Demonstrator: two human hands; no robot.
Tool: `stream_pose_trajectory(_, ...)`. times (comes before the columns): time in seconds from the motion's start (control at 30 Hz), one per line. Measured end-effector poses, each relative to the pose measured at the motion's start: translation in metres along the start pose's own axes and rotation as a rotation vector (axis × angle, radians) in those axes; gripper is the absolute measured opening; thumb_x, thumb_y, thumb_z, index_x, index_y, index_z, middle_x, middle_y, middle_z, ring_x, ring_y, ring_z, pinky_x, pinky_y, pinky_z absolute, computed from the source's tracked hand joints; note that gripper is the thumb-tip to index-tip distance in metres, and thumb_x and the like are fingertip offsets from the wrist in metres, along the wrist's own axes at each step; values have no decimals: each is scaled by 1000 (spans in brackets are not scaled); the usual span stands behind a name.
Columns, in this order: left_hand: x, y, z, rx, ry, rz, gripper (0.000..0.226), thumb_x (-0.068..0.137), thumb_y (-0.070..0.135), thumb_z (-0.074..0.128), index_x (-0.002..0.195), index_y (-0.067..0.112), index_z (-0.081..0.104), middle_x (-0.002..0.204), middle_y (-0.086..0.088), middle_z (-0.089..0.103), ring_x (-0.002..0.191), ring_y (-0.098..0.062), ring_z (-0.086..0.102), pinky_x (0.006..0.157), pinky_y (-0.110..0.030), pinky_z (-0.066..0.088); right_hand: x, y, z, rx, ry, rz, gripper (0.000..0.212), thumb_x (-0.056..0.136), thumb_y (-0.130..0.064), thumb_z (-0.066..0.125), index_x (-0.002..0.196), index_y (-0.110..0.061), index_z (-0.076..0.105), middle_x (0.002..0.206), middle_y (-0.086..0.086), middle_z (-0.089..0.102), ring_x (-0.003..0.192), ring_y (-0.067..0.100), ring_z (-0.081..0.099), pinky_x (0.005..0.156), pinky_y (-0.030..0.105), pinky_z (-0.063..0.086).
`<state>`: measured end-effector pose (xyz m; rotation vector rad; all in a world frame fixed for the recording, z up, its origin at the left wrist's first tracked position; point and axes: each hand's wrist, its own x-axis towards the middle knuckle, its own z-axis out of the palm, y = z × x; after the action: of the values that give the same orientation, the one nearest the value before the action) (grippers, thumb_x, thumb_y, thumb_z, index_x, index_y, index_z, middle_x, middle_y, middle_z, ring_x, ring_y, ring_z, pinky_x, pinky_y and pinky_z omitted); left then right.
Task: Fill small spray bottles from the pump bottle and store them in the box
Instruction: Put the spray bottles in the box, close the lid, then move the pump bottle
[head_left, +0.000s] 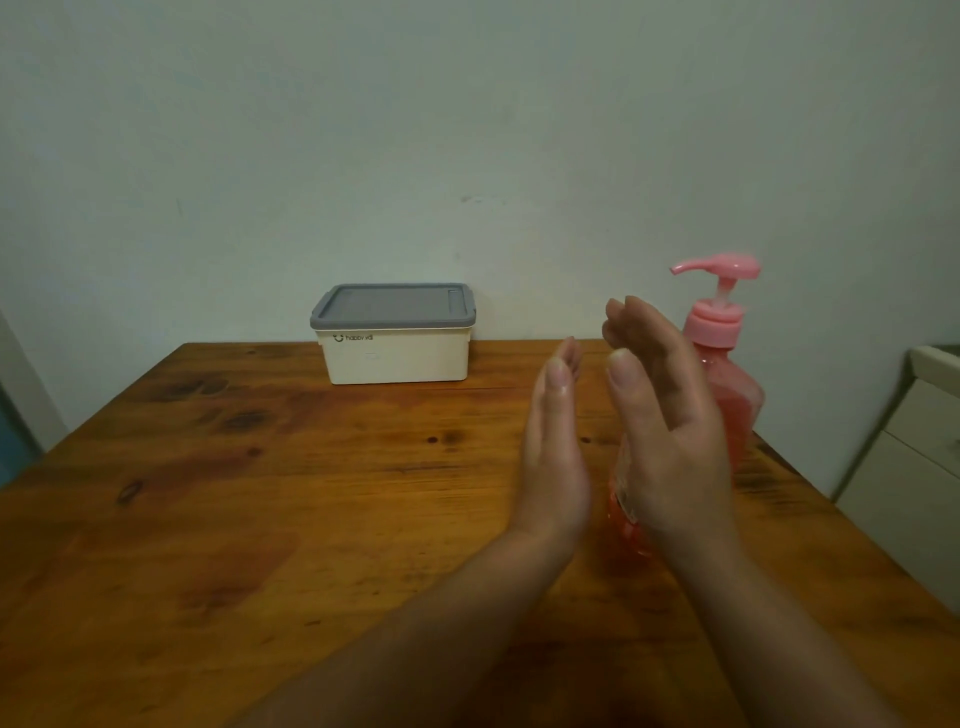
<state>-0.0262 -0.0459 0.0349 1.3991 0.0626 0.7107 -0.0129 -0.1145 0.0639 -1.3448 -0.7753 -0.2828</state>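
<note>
Table (260, 493): brown wood with dark knots; the pump bottle stands on its right part.
Left hand (556, 467): raised on edge just left of the pump bottle, nearer the camera than it, fingers straight and together, holding nothing.
Right hand (670, 441): raised in front of the pump bottle and covering its middle, palm facing the left hand, fingers loosely spread and slightly bent, holding nothing; whether it touches the bottle cannot be told.
Pump bottle (737, 400): upright, clear pink body, pink pump head with its spout pointing left.
Box (395, 358): cream, well left of the pump bottle and farther back, its grey lid (393, 304) on.
Wall (467, 130): pale, behind the pump bottle.
Cabinet (914, 467): white, right of the pump bottle, off the table.
</note>
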Motion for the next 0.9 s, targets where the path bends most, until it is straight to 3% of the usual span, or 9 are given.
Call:
stream_pose_trajectory(0.1, -2, -3, 7, -1, -9, -3, 74, 80, 78, 26, 143, 40, 40, 145, 14, 47, 134, -3, 42, 112, -36, 37, -4, 0, -11, 36, 33, -28, 54, 88, -47, 53, 137, -25, 50, 131, -16, 62, 123, 7, 58, 93, 19, 51)
stream_pose_trajectory(0.23, -3, -4, 13, -10, -39, -46, 75, 80, 77, 25, 143, 40, 38, 146, 14, 46, 131, 0, 44, 91, -7, 40, -8, -4, -20, 64, 78, -74, 43, 90, -44, 53, 129, -27, 54, 125, -6, 66, 118, 17, 63, 91, 28, 55)
stream_pose_trajectory(0.4, -7, -2, 25, -46, -102, -84, 70, 84, 62, 27, 147, 32, 34, 140, 15, 46, 113, 19, 43, 74, 7, 37, -9, -1, -34, 74, 233, -87, 50, 87, -61, 56, 123, -25, 59, 113, -2, 71, 100, 19, 69, 76, 23, 56)
stream_pose_trajectory(0.53, -7, -3, 32, -44, -113, -132, 70, 83, 64, 27, 147, 36, 32, 141, 15, 47, 111, 17, 42, 70, 6, 39, -7, 8, -47, 59, 394, -72, 31, 94, -49, 53, 113, -26, 63, 91, -8, 71, 81, 11, 65, 68, 20, 51)
stream_pose_trajectory(0.67, -8, -4, 35, -38, -104, -171, 66, 84, 65, 26, 145, 40, 33, 142, 17, 46, 111, 14, 43, 75, -1, 38, -5, 18, -56, 45, 571, -52, 19, 100, -35, 45, 102, -30, 63, 70, -16, 59, 65, -1, 53, 61, 12, 43)
stream_pose_trajectory(0.8, -7, -6, 36, -42, -104, -191, 65, 85, 65, 27, 145, 41, 33, 143, 15, 45, 123, 2, 44, 81, -7, 40, 1, 28, -61, 1, 651, 97, 26, 104, -34, 40, 106, -26, 64, 76, -14, 53, 65, -9, 52, 60, 8, 43)
stream_pose_trajectory(0.9, -6, -11, 38, -42, -89, -199, 68, 84, 69, 30, 145, 41, 33, 146, 11, 45, 132, -7, 42, 98, -22, 42, 5, 38, -64, 45, 595, 254, 39, 104, -46, 32, 116, -25, 63, 92, -11, 61, 83, -5, 59, 70, 15, 46)
